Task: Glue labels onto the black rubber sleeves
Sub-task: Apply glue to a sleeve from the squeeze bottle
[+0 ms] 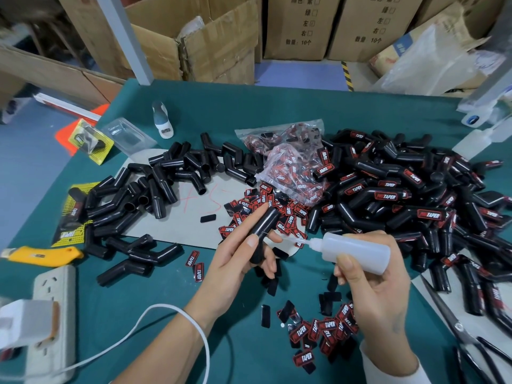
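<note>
Sleeve (264,231) between left fingers (250,242)

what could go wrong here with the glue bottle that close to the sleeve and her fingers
1. The glue bottle nozzle points at the black sleeve right beside the left hand fingers, so glue may land on skin.
2. Loose labels lie directly under the sleeve; a drip could stick them together or to the cardboard sheet.
3. The right hand squeezes mid-bottle; too much pressure may flood the sleeve.
</note>
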`<state>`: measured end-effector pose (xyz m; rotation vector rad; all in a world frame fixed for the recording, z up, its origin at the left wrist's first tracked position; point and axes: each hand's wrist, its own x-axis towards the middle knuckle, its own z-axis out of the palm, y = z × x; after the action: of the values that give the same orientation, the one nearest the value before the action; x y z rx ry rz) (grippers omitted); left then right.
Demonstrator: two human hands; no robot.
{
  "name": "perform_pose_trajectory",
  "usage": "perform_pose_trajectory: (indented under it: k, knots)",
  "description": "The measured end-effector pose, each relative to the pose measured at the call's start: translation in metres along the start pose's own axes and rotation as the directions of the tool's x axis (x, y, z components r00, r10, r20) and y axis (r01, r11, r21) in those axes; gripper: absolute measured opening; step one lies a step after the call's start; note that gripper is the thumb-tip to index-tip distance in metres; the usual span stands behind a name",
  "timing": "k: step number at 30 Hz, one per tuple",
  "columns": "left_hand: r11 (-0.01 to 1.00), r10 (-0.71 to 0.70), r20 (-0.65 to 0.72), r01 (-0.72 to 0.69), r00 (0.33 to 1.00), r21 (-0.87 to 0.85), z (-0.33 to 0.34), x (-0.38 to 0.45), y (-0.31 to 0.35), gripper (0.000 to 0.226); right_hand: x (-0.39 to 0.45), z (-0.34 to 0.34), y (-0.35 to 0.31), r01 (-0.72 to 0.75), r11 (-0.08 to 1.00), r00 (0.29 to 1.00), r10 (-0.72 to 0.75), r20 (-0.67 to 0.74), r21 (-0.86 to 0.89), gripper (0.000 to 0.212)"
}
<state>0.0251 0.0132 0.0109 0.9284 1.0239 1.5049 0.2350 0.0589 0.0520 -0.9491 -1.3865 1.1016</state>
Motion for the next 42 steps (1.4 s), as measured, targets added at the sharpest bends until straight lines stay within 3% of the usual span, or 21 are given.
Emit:
perform_pose_trajectory:
  k: [42]
  knots:
    - [1.000,-0.002,0.006,0.002,1.000,0.015,0.0022,-0.0015,0.0016,0.050,0.0021,-0.0049,0.0005,0.028,0.999,0.998,-0.030,-0.062,-0.035,0.027]
